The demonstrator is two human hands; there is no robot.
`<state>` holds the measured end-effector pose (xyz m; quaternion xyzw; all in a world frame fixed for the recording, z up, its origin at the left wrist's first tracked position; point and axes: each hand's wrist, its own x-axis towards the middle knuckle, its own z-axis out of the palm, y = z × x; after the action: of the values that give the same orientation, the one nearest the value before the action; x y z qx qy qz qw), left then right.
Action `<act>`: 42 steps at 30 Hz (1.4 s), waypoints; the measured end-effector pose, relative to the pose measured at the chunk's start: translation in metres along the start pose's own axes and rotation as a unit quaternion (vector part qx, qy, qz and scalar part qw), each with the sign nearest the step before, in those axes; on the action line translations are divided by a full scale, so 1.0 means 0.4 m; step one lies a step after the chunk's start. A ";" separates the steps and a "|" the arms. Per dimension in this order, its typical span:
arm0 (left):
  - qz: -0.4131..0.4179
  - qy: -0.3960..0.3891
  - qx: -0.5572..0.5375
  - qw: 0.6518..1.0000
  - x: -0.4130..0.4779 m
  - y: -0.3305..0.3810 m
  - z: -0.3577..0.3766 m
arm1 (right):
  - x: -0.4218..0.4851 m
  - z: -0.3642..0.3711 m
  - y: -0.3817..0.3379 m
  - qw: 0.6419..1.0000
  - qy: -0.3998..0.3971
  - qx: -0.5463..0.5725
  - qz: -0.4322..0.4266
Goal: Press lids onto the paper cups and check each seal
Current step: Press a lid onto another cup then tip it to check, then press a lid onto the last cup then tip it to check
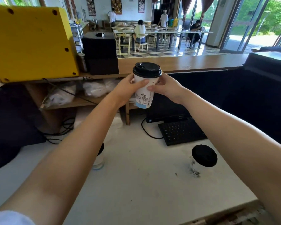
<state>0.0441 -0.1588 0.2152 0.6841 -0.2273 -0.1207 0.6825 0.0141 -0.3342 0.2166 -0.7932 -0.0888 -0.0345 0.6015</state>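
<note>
Both hands up at chest height, arms stretched out over the white table point(136, 184). Left hand point(126, 90) wrapped round the left side of a tapered paper cup point(143, 95), thumb laid flat across the front wall. Right hand point(166, 89) gripping the opposite side, thumb tip pressed on the wall just under the rim. Cup held in the air, clear of the table, roughly upright with a slight tilt. Smooth white paper, line-drawn buildings printed low on the wall, pale blue band at the base. Black plastic lid point(147, 70) seated on top: domed, glossy, raised rim, small sip slot near the back edge; skirt looks even all round from this side. On the table: second lidded cup point(201, 158) standing near right, matte black lid, printed wall partly blurred; third cup point(99, 158) mostly hidden behind the left forearm, only a sliver of black lid and pale base showing. Black keyboard point(182, 132) flat behind the right cup, cable curling off it. Tabletop scuffed, grey smudges.
</note>
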 end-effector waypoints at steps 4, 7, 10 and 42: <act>-0.016 0.042 0.018 0.999 -0.058 -0.130 0.000 | -0.018 0.069 0.086 1.000 0.016 0.002 0.007; -0.037 0.045 -0.011 0.998 -0.120 -0.243 0.005 | -0.038 0.126 0.166 0.999 -0.012 -0.019 0.030; -0.075 0.084 -0.012 0.994 -0.179 -0.337 0.008 | -0.047 0.179 0.248 0.995 -0.057 -0.033 0.071; -0.206 0.249 -0.022 0.946 -0.338 -0.599 -0.039 | -0.064 0.390 0.493 0.961 -0.206 0.003 0.184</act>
<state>-0.0308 -0.0889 -0.0407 0.7089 0.0982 -0.0896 0.6927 0.0168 -0.2384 -0.0172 -0.7841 -0.0636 0.2414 0.5682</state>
